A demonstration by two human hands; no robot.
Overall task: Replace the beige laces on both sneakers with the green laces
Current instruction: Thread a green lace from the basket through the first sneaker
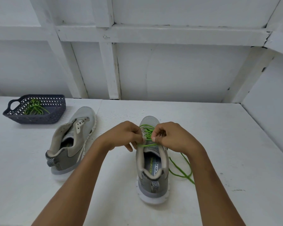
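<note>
Sitting at the far left of the white table (219,144), a dark blue perforated plastic basket (39,119) holds a coiled green lace (34,108). Just right of it lies a grey mesh sneaker with a white sole (72,144), unlaced, toe pointing away and tilted onto its side. Near centre, the left hand (121,136) has its fingers curled, thumb and forefinger pinching a bright green lace (148,132) at the upper eyelets of a second grey mesh sneaker (151,168), which stands upright on its sole, toe away. The lace crosses several eyelets. The right hand (171,137) pinches the same lace from the other side, fingertips nearly meeting the left. Its loose end trails on the table beside the shoe's right flank.
</note>
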